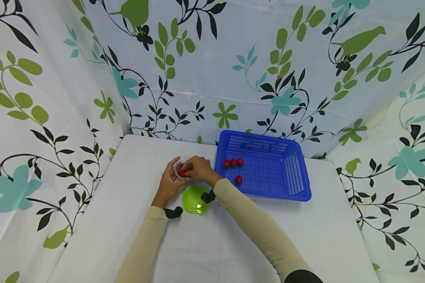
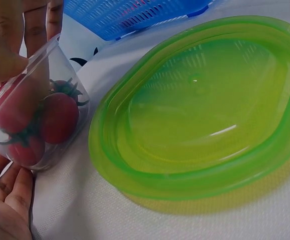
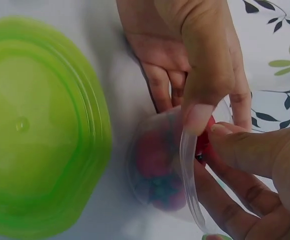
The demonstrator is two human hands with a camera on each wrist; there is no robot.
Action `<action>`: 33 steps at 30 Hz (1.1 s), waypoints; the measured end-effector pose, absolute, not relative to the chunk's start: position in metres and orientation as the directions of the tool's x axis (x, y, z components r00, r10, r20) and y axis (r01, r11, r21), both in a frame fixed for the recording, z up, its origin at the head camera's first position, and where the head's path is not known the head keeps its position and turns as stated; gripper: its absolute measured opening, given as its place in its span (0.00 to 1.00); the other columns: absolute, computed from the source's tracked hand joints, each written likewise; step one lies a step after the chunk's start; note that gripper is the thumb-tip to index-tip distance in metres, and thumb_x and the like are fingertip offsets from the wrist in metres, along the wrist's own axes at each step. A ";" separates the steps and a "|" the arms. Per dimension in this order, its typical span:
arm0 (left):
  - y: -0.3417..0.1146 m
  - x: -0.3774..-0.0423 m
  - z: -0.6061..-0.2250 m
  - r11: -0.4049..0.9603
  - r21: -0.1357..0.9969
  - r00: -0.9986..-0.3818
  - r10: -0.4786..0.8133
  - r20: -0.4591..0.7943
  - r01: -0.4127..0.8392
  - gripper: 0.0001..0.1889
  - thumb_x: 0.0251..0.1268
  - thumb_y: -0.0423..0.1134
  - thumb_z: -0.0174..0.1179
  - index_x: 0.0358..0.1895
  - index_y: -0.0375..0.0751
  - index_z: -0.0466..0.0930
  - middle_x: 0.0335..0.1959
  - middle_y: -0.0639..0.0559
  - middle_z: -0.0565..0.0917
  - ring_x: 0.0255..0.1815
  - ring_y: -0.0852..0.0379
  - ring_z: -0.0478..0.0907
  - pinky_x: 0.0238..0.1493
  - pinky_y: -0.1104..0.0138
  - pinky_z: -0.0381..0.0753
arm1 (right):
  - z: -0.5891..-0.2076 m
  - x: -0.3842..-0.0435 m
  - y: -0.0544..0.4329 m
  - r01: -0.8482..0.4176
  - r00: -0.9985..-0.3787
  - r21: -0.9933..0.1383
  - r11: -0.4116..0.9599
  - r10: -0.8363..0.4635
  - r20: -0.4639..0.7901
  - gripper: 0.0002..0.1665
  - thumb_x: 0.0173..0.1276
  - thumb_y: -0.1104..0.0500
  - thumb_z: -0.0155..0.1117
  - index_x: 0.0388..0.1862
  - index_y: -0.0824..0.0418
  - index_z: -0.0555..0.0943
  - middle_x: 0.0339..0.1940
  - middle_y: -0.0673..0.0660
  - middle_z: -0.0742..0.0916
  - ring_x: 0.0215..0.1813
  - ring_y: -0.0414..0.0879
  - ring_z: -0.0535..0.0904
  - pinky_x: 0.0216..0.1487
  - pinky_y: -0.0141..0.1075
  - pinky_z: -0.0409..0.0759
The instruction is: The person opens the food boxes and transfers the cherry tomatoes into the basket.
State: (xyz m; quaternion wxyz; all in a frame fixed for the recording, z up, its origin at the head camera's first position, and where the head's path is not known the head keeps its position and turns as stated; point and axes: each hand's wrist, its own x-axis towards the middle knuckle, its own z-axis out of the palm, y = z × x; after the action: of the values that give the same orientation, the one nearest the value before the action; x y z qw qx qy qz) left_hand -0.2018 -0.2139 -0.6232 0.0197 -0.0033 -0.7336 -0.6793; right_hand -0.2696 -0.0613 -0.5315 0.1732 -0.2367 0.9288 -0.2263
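My left hand point(image 1: 165, 188) holds a small clear plastic cup point(image 3: 189, 185) around its side, thumb at the rim. Several red cherry tomatoes point(image 2: 59, 117) with green stems lie inside, seen through the wall in both wrist views. My right hand point(image 1: 199, 169) reaches over the cup's mouth, its thumb and fingers pinching another cherry tomato point(image 3: 203, 142) at the rim. Fingers hide part of that tomato. Just in front of the cup, a green see-through lid point(image 1: 194, 200) lies on the white cloth, below both wrists.
A blue mesh basket point(image 1: 299, 194) stands on the right side of the table point(image 1: 262, 239), with several cherry tomatoes point(image 1: 233, 162) toward its left end. Patterned curtains point(image 1: 212, 86) hang behind and at both sides.
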 end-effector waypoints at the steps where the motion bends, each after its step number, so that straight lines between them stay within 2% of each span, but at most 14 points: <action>1: -0.214 -0.202 -0.623 0.078 0.996 -0.999 -0.023 0.032 0.030 0.50 0.64 0.24 0.69 0.86 0.53 0.53 0.86 0.40 0.60 0.87 0.44 0.58 0.87 0.51 0.58 | -0.532 -0.270 -0.062 -0.359 -0.828 -0.504 0.785 -0.517 -0.215 0.11 0.73 0.57 0.73 0.52 0.48 0.92 0.54 0.46 0.93 0.60 0.47 0.84 0.61 0.46 0.72; 7: -0.214 -0.202 -0.622 0.074 0.997 -0.999 -0.026 0.037 0.035 0.50 0.65 0.24 0.69 0.86 0.51 0.53 0.85 0.39 0.61 0.87 0.43 0.59 0.87 0.51 0.59 | -0.537 -0.269 -0.067 -0.323 -0.846 -0.543 0.775 -0.494 -0.202 0.11 0.72 0.56 0.74 0.51 0.47 0.93 0.51 0.45 0.94 0.58 0.45 0.85 0.58 0.46 0.72; 12: -0.214 -0.202 -0.622 0.072 0.996 -0.999 -0.021 0.045 0.044 0.50 0.65 0.25 0.69 0.86 0.51 0.53 0.85 0.37 0.61 0.86 0.42 0.60 0.86 0.50 0.60 | -0.541 -0.268 -0.068 -0.265 -0.866 -0.596 0.758 -0.459 -0.200 0.11 0.72 0.57 0.75 0.51 0.48 0.93 0.51 0.47 0.94 0.57 0.45 0.86 0.64 0.51 0.73; 18: -0.213 -0.201 -0.622 0.080 0.996 -0.998 -0.025 0.050 0.048 0.49 0.65 0.25 0.68 0.86 0.48 0.53 0.85 0.37 0.61 0.87 0.41 0.60 0.86 0.49 0.59 | -0.543 -0.266 -0.069 -0.211 -0.878 -0.640 0.738 -0.431 -0.207 0.10 0.70 0.56 0.76 0.50 0.48 0.93 0.49 0.45 0.94 0.55 0.43 0.87 0.66 0.50 0.78; 23: -0.213 -0.202 -0.622 0.078 0.996 -0.998 -0.032 0.047 0.045 0.47 0.67 0.26 0.68 0.86 0.47 0.54 0.85 0.37 0.61 0.86 0.41 0.60 0.86 0.49 0.60 | -0.543 -0.264 -0.071 -0.211 -0.888 -0.653 0.727 -0.422 -0.183 0.11 0.68 0.56 0.78 0.48 0.49 0.93 0.47 0.44 0.94 0.57 0.44 0.87 0.71 0.55 0.72; 28: -0.213 -0.202 -0.623 0.080 0.996 -0.999 -0.029 0.046 0.043 0.47 0.67 0.28 0.68 0.86 0.50 0.54 0.85 0.38 0.61 0.87 0.41 0.60 0.87 0.49 0.59 | -0.543 -0.262 -0.073 -0.193 -0.905 -0.639 0.744 -0.387 -0.177 0.10 0.69 0.57 0.78 0.48 0.48 0.92 0.48 0.44 0.94 0.58 0.45 0.85 0.69 0.55 0.71; 33: -0.213 -0.202 -0.622 0.081 0.996 -0.998 -0.027 0.049 0.046 0.48 0.66 0.27 0.69 0.86 0.48 0.53 0.85 0.41 0.62 0.86 0.42 0.60 0.86 0.50 0.61 | -0.539 -0.261 -0.073 -0.205 -0.915 -0.627 0.752 -0.375 -0.151 0.12 0.69 0.56 0.77 0.50 0.46 0.92 0.50 0.44 0.93 0.55 0.44 0.85 0.66 0.54 0.71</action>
State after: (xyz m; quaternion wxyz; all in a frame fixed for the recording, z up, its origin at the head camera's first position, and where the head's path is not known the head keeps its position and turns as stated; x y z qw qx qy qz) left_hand -0.2018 -0.2127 -0.6219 0.0272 -0.0065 -0.7345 -0.6780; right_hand -0.2606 -0.0727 -0.5390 0.1347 -0.1565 0.9262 -0.3155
